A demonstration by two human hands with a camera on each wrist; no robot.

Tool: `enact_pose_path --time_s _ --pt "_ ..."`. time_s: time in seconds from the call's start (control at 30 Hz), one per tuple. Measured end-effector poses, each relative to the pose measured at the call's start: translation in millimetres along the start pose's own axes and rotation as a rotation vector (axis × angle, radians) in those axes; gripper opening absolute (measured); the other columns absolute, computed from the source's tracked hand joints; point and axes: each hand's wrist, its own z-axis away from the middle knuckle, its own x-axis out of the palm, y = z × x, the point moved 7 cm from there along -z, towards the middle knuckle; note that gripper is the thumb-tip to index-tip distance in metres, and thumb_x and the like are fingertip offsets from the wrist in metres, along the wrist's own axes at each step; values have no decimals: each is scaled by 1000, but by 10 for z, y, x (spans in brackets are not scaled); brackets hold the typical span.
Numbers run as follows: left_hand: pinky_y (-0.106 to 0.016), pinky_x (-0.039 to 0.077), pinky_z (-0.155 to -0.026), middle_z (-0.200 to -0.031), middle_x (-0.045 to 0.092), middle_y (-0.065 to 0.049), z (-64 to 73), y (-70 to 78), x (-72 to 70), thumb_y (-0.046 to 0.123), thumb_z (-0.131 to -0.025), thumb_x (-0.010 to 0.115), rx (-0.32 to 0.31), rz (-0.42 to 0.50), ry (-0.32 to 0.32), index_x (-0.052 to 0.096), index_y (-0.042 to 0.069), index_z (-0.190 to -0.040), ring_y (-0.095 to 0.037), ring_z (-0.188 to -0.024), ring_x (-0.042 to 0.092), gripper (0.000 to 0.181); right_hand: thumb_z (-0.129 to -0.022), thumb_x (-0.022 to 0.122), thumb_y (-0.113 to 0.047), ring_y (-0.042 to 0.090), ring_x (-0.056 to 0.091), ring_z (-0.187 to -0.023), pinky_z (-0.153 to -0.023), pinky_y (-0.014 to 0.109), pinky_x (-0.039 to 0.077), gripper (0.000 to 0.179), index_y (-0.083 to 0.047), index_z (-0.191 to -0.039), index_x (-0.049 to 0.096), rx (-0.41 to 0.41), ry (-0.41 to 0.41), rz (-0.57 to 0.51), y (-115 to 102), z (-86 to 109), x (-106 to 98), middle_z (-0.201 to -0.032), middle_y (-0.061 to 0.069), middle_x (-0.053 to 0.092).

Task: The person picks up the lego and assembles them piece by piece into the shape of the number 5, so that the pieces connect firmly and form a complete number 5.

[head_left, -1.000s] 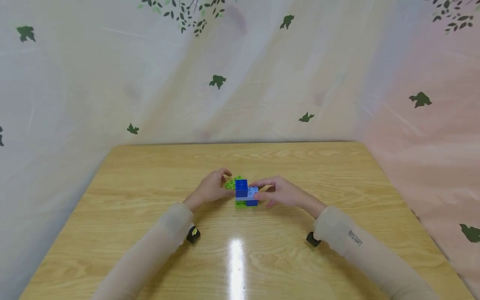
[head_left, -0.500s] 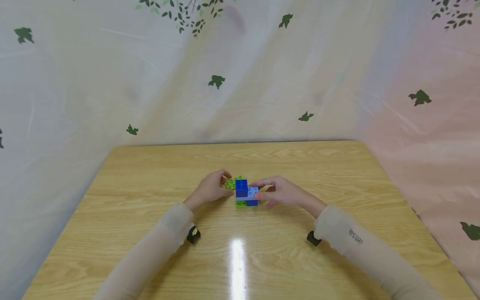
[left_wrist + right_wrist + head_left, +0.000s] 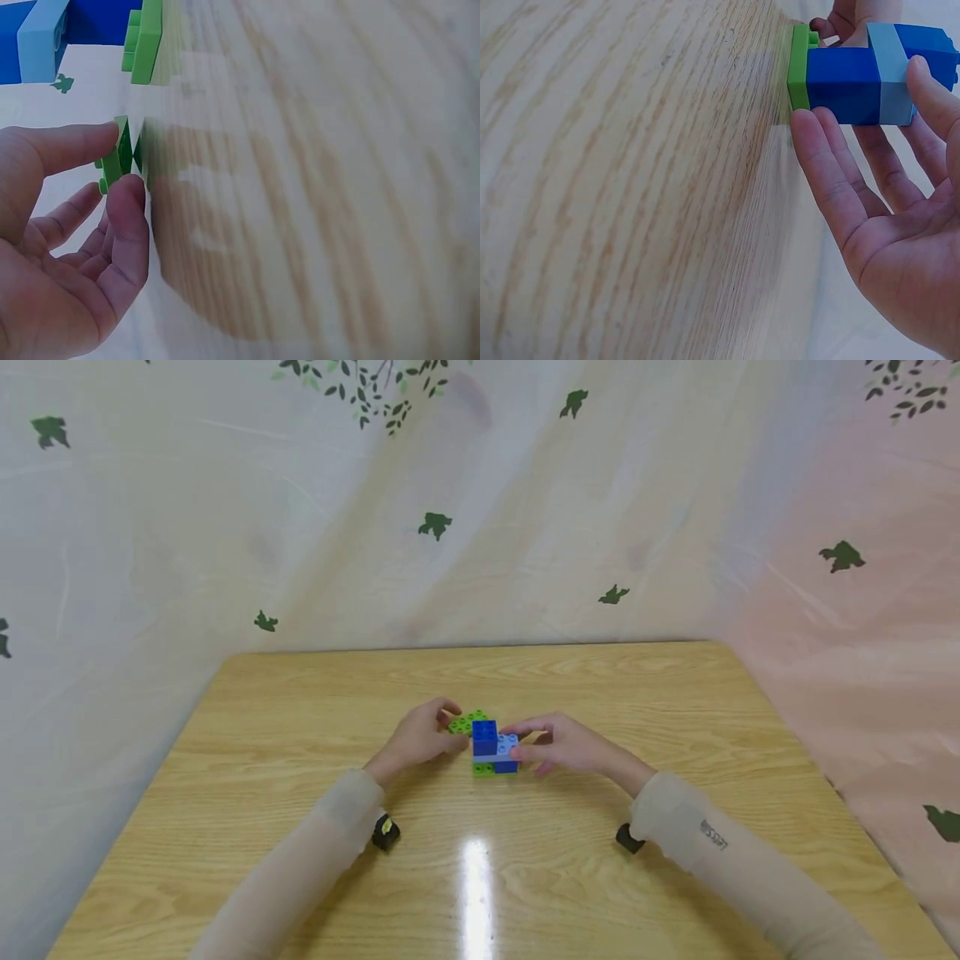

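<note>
In the head view, my left hand [image 3: 420, 739] pinches a flat light-green toy building brick [image 3: 467, 722] with studs, behind and left of a stack. The left wrist view shows the thumb on this green brick [image 3: 112, 161] and a finger at its near end, close over the tabletop. My right hand [image 3: 566, 747] holds the stack from its right side, thumb on the light-blue brick [image 3: 892, 75]. A dark-blue brick [image 3: 484, 739] tops the stack at the left. Under the light-blue layer sit another dark-blue brick [image 3: 844, 86] and a flat green base brick [image 3: 799, 71].
A wooden table [image 3: 480, 868] spreads under both hands, with a bright light reflection near the front. Behind it hangs a pale cloth [image 3: 510, 560] with a leaf pattern. Small black devices [image 3: 386, 832] are at both wrists.
The flat green brick in my left hand has turned slightly and shifted a little behind the stack. My right hand and the stack look nearly still.
</note>
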Motion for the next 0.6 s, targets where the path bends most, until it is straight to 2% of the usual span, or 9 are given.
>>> enact_pose_path --time_s 0.23,0.37,0.6 --pt "-32 58 -66 -119 62 -12 14 -22 -61 25 -91 79 -2 147 6 60 9 -130 -24 -88 64 47 -98 70 -31 30 70 -105 -77 46 62 48 -13 -142 60 10 8 -4 12 -14 1 -133 11 63" --pt "-35 57 -60 -122 60 -12 42 50 -126 31 -95 75 42 268 -11 56 9 -135 -28 -82 66 49 -98 70 -31 30 70 -105 -78 46 62 48 -13 -142 60 12 9 -11 12 -17 1 -133 12 63" --pt "-42 56 -62 -121 59 -13 119 266 -268 34 -95 73 141 402 -39 57 13 -134 -48 -89 64 47 -99 70 -30 30 70 -105 -78 47 62 47 -14 -142 60 15 3 -9 31 -21 -4 -132 12 64"
